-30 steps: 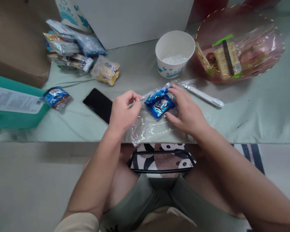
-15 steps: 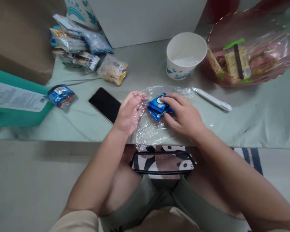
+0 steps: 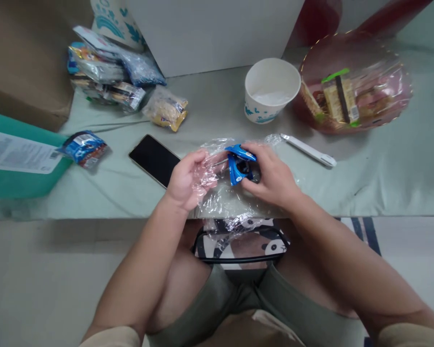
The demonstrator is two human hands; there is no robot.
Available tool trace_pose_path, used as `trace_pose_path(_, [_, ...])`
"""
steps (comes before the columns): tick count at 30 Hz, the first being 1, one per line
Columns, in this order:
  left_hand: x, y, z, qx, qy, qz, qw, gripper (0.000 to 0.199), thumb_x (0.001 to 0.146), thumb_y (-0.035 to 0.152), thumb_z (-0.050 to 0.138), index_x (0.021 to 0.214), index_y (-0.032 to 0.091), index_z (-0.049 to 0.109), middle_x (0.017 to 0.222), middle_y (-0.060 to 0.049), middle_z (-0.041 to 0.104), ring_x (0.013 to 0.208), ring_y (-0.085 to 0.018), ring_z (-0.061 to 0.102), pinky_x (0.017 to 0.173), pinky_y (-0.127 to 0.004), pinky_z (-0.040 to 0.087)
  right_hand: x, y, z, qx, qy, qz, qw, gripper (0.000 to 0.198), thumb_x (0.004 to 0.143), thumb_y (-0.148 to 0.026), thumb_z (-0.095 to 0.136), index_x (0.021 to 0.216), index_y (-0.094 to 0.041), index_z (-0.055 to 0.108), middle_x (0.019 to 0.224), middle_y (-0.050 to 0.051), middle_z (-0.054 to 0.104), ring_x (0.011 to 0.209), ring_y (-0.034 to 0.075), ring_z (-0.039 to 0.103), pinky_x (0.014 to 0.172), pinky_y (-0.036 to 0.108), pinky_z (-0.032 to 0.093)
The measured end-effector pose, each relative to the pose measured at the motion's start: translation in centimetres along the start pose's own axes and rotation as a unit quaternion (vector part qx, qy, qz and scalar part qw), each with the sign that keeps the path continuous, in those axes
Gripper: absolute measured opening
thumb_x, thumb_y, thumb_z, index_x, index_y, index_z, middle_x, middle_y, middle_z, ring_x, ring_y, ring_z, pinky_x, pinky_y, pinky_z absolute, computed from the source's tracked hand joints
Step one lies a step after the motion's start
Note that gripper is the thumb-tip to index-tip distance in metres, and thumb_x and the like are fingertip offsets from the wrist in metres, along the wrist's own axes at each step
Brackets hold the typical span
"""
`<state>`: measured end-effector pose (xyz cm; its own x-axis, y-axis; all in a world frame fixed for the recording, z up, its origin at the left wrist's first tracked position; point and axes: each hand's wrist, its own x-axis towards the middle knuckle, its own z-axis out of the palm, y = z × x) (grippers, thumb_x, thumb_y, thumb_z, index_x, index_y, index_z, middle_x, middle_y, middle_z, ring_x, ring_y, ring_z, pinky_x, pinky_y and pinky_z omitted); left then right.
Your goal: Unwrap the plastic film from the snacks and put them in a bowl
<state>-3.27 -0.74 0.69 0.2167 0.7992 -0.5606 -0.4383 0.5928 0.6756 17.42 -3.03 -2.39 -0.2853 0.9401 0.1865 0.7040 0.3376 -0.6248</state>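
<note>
R hand [image 3: 277, 176] gripping 2 blue pkts [image 3: 234, 172], L hand [image 3: 186, 180] touching 1 clear bag [image 3: 222, 202], grip unclear

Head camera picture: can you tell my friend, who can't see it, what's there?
A person's right hand grips blue packets by crumpled clear plastic, which the left hand touches. A phone lies beside the left hand; farther off are a white tub, a white tool and a pink bowl holding snacks. Snack bags lie piled at back left.
</note>
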Motion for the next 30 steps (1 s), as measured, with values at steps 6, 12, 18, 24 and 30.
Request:
trace_pose_path(6, [0.2,0.5,0.4,-0.044,-0.031,-0.035,0.998,0.024,0.082,0.028,0.056,0.061,0.019,0.046,0.106,-0.011,0.078,0.100,-0.027,0.076,0.042,-0.020,0.043,0.0,0.5,-0.5,0.123,0.023,0.052,0.991,0.047,0.091,-0.035,0.045,0.135,-0.020,0.053,0.124,0.013,0.071,0.104,0.028,0.069,0.089,0.048,0.056])
trace_pose_path(12, [0.5,-0.1,2.1,-0.063,-0.022,-0.023,0.998,0.023,0.080,0.025,0.057,0.061,0.020,0.045,0.098,-0.010,0.078,0.092,-0.024,0.078,0.073,-0.033,0.064,0.1,0.4,-0.8,0.186,0.006,0.111,0.976,0.057,0.079,-0.030,0.054,0.135,-0.020,0.053,0.111,0.010,0.073,0.080,0.021,0.065,0.073,0.038,0.052])
trace_pose_path(18, [0.9,-0.4,2.6,-0.079,-0.048,-0.024,0.995,0.024,0.080,0.024,0.057,0.059,0.019,0.046,0.098,-0.010,0.079,0.085,-0.021,0.077,0.073,-0.032,0.064,0.2,0.7,-0.5,0.290,0.068,0.149,0.943,0.047,0.081,-0.032,0.052,0.126,-0.021,0.058,0.114,0.008,0.071,0.098,0.023,0.065,0.088,0.041,0.053])
trace_pose_path(24, [1.1,-1.2,3.1,-0.123,-0.057,-0.026,0.990,0.022,0.081,0.021,0.056,0.060,0.018,0.053,0.094,-0.009,0.078,0.081,-0.018,0.076,0.074,-0.027,0.063,0.2,1.4,0.5,0.450,0.023,0.173,0.876,0.060,0.083,-0.047,0.051,0.138,-0.023,0.051,0.120,0.009,0.067,0.097,0.023,0.066,0.079,0.040,0.056])
trace_pose_path(30, [1.1,-0.9,3.1,-0.139,-0.061,-0.024,0.988,0.025,0.076,0.021,0.054,0.053,0.018,0.045,0.076,-0.008,0.070,0.066,-0.017,0.071,0.064,-0.028,0.060,0.4,1.3,0.2,0.377,0.101,0.194,0.900,0.056,0.080,-0.053,0.068,0.126,-0.024,0.056,0.107,0.008,0.066,0.094,0.024,0.064,0.082,0.042,0.057])
